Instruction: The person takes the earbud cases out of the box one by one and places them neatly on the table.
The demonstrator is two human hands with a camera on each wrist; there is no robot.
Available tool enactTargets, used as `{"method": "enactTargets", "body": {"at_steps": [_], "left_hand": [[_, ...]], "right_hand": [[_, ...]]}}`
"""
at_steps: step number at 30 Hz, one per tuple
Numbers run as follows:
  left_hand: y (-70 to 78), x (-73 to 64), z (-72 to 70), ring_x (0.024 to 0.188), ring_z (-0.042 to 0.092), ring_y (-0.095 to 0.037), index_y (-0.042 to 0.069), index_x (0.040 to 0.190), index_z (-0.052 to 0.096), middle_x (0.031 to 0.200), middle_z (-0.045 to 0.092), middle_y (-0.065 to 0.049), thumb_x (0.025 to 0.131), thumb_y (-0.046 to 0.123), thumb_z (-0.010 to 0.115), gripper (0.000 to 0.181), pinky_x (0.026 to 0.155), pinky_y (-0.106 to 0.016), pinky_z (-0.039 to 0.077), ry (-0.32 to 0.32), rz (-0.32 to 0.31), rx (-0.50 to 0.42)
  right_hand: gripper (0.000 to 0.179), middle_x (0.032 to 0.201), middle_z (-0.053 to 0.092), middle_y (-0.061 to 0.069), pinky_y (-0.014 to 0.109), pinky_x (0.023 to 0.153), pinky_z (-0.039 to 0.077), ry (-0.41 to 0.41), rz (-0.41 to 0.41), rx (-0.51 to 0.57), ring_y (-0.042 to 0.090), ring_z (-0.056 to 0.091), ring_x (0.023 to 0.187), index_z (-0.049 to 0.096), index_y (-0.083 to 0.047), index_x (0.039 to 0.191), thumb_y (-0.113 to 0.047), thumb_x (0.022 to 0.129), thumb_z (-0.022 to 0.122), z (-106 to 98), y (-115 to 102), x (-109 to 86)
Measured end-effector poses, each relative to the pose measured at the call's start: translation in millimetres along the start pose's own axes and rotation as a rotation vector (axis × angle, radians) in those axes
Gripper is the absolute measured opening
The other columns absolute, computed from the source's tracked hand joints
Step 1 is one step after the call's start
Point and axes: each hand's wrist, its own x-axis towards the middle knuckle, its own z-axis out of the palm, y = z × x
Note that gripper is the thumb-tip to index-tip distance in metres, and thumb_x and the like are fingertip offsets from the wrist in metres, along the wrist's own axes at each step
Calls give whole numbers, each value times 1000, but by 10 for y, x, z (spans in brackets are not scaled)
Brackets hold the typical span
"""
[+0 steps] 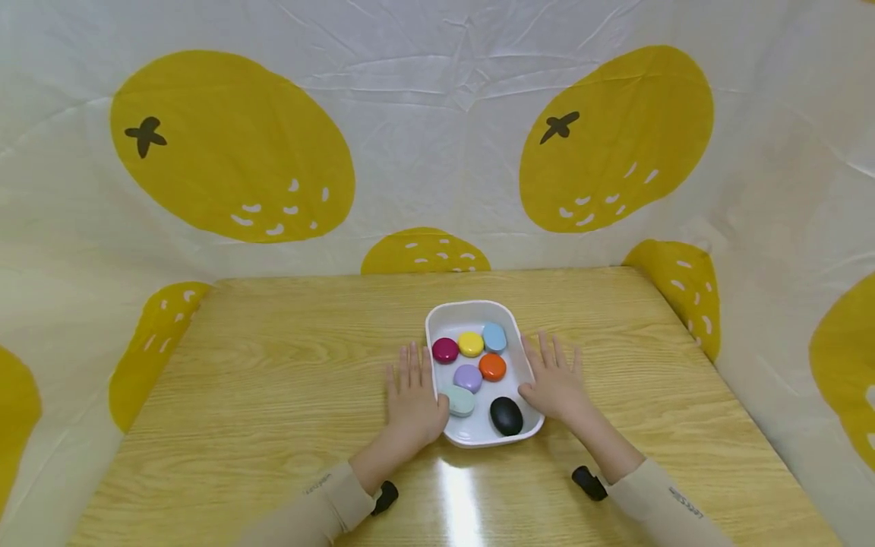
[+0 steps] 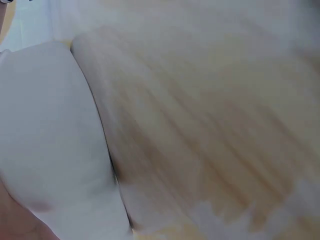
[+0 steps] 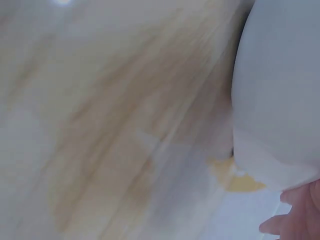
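Note:
A white rounded tray (image 1: 472, 437) rests on the wooden table between both hands. My left hand (image 1: 413, 406) lies along its left side, fingers straight and pointing forward, thumb at the rim. Along the right side is my right hand (image 1: 557, 384), fingers spread and straight, its thumb also at the rim. Smooth pebble-like pieces lie inside: crimson (image 1: 446, 350), yellow (image 1: 471, 344), light blue (image 1: 494, 337), orange (image 1: 492, 367), lavender (image 1: 468, 377), pale green (image 1: 461, 402) and black (image 1: 506, 416). In the left wrist view, the tray's white wall (image 2: 55, 125) stands beside the table; the right wrist view shows its wall (image 3: 280, 95) too.
The wooden table (image 1: 287, 349) extends on both sides of the tray. A white curtain (image 1: 437, 152) with yellow fruit prints hangs behind it and at the sides. Black wrist devices (image 1: 589, 483) sit under the beige sleeves (image 1: 666, 501).

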Motion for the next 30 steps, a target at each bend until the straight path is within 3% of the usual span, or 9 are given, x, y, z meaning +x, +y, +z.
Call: {"method": "enactTargets", "body": {"at_steps": [7, 14, 20, 30], "left_hand": [[261, -8, 106, 138, -3, -34, 3, 146, 11, 151, 2, -20, 87, 35, 39, 72, 107, -55, 3, 10, 33, 20], [477, -15, 173, 138, -9, -33, 5, 146, 8, 151, -3, -17, 88, 37, 38, 73, 107, -55, 1, -1, 19, 28], [619, -12, 221, 138, -5, -33, 6, 147, 11, 151, -1, -17, 87, 37, 38, 72, 106, -56, 3, 22, 16, 72], [784, -43, 258, 138, 1, -34, 5, 146, 15, 151, 5, -18, 86, 36, 39, 72, 106, -55, 6, 39, 23, 69]], "right_hand": [[77, 148, 11, 25, 64, 99, -8, 10, 15, 12, 47, 4, 134, 18, -9, 146, -30, 80, 54, -37, 255, -198], [78, 147, 8, 27, 64, 98, -13, -5, 23, 35, 46, 0, 134, 15, -10, 146, -31, 82, 54, -51, 449, -306], [80, 148, 4, 27, 64, 97, -16, -21, 28, 52, 47, -2, 133, 8, -15, 147, -32, 84, 53, -60, 590, -366], [81, 148, 4, 28, 63, 95, -19, -43, 39, 78, 48, -2, 133, 4, -18, 148, -33, 85, 53, -94, 742, -446]]}}
